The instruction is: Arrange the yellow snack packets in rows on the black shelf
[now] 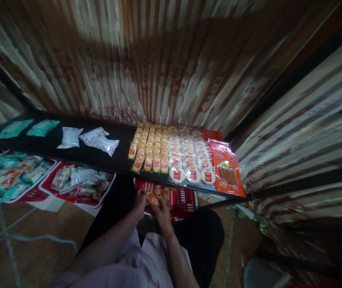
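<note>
Between my two hands is a yellow wrapped snack cake (152,198), just below the shelf's front edge. My left hand (141,200) grips its left side, and my right hand (162,210) holds it from the right. Under them sits a red basket (190,200) with more yellow packs inside. On the black shelf (111,163) above, several rows of yellow wrapped snack cakes (148,148) stand beside rows of round white wrapped cakes (185,154). Orange snack bags (229,170) lie overlapped at the right end.
Pale striped packets (70,137) and green packets (43,128) lie on the shelf's left half. Two red baskets of packets (82,180) stand below it on the left. A striped curtain (159,60) hangs behind; a dark metal post (279,76) rises at right.
</note>
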A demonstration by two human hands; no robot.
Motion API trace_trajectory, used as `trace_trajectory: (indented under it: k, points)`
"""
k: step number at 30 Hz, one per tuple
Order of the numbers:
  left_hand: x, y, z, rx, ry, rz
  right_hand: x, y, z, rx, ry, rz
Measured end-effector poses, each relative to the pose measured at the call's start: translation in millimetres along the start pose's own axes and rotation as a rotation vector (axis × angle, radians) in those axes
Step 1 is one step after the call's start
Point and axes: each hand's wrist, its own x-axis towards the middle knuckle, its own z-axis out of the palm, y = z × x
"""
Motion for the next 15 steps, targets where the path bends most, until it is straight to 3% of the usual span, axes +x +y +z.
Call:
trace_trajectory:
  k: [6,15]
  points:
    - [-9.5,6.0,-0.1,0.105,-0.099,-0.018,1.3,1.8,-9.4,-0.008,0.052,0.015]
    - [-5.2,-1.0,-0.6,0.142,-0.052,-0.005,1.4,-6.3,-16.7,0.13,0.07,0.047]
